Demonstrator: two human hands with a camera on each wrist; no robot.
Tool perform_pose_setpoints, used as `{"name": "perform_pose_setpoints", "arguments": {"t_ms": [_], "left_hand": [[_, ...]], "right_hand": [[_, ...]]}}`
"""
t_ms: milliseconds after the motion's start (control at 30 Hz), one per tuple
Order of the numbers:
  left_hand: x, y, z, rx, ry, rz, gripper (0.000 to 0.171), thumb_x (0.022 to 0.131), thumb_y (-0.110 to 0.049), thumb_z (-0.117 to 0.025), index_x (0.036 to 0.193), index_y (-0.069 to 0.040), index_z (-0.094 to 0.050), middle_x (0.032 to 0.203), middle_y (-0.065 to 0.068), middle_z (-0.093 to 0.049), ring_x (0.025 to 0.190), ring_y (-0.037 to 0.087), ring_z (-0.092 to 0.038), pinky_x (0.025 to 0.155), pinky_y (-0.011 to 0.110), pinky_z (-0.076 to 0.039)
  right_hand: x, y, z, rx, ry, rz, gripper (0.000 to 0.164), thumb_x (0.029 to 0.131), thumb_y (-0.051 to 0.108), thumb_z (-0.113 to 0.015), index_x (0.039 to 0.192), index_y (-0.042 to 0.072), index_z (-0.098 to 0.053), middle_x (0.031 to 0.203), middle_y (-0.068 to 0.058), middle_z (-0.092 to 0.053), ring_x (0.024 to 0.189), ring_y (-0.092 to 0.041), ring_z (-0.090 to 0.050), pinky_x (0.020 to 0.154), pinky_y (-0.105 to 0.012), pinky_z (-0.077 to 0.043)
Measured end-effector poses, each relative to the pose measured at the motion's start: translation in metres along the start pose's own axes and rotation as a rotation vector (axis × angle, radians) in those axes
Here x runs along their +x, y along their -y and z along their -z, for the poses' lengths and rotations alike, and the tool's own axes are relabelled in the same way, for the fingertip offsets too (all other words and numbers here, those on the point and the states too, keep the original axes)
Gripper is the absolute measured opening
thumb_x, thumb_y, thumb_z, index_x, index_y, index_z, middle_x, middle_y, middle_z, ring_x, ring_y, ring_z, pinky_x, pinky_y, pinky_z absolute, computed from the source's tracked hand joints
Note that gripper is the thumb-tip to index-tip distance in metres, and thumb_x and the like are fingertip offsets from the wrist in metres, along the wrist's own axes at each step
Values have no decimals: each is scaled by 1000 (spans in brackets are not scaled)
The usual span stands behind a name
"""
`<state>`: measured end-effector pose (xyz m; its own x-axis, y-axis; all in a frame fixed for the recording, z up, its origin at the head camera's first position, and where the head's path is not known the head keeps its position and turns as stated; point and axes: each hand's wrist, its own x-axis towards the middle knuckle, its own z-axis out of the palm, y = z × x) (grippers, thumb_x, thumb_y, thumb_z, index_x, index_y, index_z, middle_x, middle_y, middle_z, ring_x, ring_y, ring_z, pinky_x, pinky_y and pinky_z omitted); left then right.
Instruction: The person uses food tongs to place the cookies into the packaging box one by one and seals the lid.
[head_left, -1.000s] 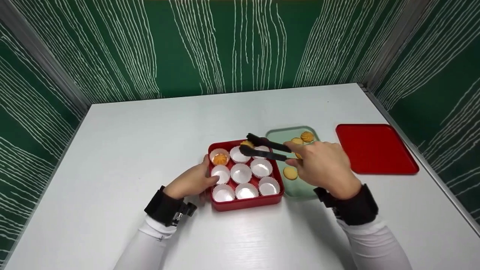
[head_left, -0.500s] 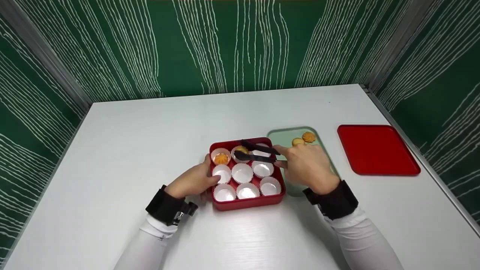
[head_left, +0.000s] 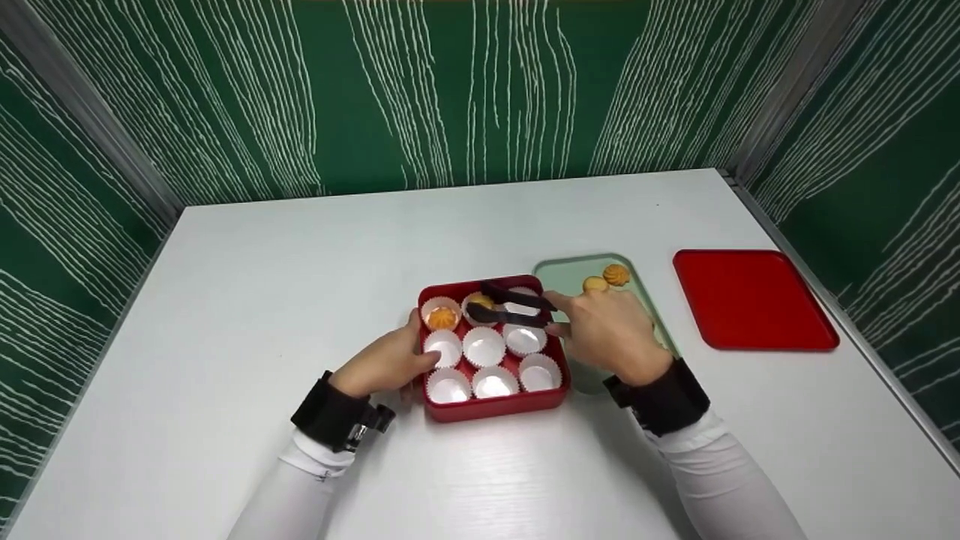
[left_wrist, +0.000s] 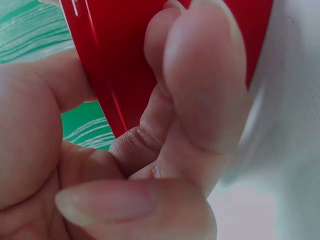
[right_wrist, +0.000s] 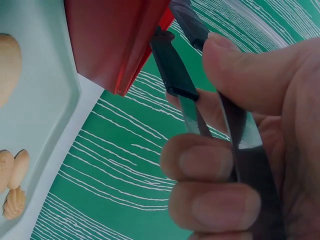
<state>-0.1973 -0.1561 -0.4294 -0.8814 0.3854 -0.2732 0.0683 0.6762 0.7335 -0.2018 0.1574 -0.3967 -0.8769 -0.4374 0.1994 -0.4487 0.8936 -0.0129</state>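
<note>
My left hand (head_left: 386,360) grips the left wall of a red box (head_left: 495,409), its thumb over the rim. Several white paper cups (head_left: 484,346) stand in rows inside. An orange swirled cookie (head_left: 441,319) sits in the far left cup. My right hand (head_left: 615,330) holds black-tipped tongs (right_wrist: 172,67) with metal arms, fingers curled round them. Over the far middle cup, the tong tips stand on either side of a yellowish cookie (head_left: 480,301) lying in it. Whether they still touch it, I cannot tell.
Partly under my right hand, a pale green tray (head_left: 559,268) lies against the box's right side. It bears several cookies, among them a swirled one (head_left: 616,274) and a round one (head_left: 595,283). A red tray (head_left: 754,300) lies farther right on the white table (head_left: 300,255).
The right hand has moved left and lowered the tongs, bringing the cookie from above the box into the far middle cup. The left hand has stayed on the box.
</note>
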Motion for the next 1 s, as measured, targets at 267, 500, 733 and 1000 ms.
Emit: {"name": "perform_pose_setpoints", "arguments": {"t_ms": [267,500,733,1000], "left_hand": [[0,0,0,10,4,8,92,104,-21,-63,164,8,2,69,9,-63,44,17,-60,48,27,-47],[2,2,-1,23,-15,-26,89,103,-18,-63,163,11,-4,93,18,-69,45,16,-59,51,29,-50],[2,2,-2,14,-23,-38,86,103,-17,-63,163,10,-8,105,22,-68,45,17,-60,49,32,-52],[0,0,-1,3,-17,-8,89,103,-19,-63,164,8,-4,107,22,-69,47,18,-61,52,32,-54]], "right_hand": [[1,-1,3,24,91,-31,45,97,31,-70,138,11,-69,58,-2,-49,60,-28,-55,51,-42,-49],[-6,-5,19,65,54,-28,46,96,31,-74,137,10,-70,68,-5,-59,67,-29,-61,54,-44,-51],[-24,-24,55,125,78,-127,51,98,35,-73,143,11,-65,68,-5,-63,56,-23,-53,48,-36,-41],[-51,-80,79,147,123,-320,57,102,42,-66,149,13,-58,78,-10,-62,69,-30,-56,55,-43,-45]]}}
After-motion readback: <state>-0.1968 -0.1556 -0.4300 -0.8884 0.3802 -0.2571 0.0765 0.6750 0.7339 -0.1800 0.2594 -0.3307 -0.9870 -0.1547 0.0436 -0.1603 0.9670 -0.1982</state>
